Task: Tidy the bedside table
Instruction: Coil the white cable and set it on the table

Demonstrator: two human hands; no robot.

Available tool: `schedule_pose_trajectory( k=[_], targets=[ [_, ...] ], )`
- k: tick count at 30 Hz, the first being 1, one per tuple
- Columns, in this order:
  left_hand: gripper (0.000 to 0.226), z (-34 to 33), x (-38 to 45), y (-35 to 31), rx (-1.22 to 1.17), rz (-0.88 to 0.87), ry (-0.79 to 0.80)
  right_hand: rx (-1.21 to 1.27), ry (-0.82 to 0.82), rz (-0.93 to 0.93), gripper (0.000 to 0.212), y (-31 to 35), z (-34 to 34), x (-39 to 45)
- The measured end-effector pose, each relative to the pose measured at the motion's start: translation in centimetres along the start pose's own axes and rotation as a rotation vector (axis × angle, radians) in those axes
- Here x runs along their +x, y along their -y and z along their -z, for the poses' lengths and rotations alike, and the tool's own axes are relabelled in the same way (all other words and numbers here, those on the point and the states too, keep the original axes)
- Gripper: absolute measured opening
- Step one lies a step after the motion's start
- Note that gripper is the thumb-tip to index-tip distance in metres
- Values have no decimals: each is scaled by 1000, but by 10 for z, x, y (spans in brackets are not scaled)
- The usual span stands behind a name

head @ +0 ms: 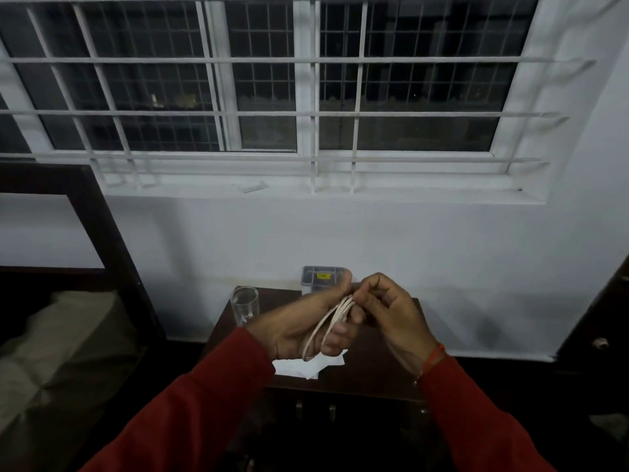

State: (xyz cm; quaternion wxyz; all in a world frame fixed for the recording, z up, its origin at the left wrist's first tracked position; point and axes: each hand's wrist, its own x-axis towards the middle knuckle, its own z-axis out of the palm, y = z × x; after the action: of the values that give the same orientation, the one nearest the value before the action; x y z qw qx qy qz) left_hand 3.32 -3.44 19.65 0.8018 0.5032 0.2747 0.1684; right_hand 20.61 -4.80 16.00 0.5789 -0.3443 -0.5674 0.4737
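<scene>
Above the dark wooden bedside table [381, 369], my left hand [299, 327] holds a white cable [328, 327] coiled into several loops around its fingers. My right hand [391, 313] pinches the top of the same coil with thumb and fingers. An empty clear glass [244, 305] stands upright at the table's back left corner. A grey lidded plastic box [321, 275] with a yellow label sits at the back edge, partly hidden behind my hands. A white sheet of paper [299, 367] lies on the table under my left hand.
The table stands against a white wall below a barred window [306, 97]. A bed with a dark frame [102, 233] and pale bedding [58, 342] is to the left. A dark cabinet [602, 318] stands at the right edge. The table front has two small handles [315, 411].
</scene>
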Motion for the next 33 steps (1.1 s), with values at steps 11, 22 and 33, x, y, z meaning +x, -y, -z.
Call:
schedule_pose_trajectory(
  k=[11, 22, 33],
  targets=[
    [79, 60, 50, 85, 129, -202, -709, 242, 4, -189, 26, -121, -14, 2],
    [63, 122, 68, 111, -86, -82, -471, 127, -68, -190, 20, -164, -15, 21],
    [40, 101, 96, 133, 14, -240, -927, -22, -281, -217, 18, -181, -15, 14]
  ],
)
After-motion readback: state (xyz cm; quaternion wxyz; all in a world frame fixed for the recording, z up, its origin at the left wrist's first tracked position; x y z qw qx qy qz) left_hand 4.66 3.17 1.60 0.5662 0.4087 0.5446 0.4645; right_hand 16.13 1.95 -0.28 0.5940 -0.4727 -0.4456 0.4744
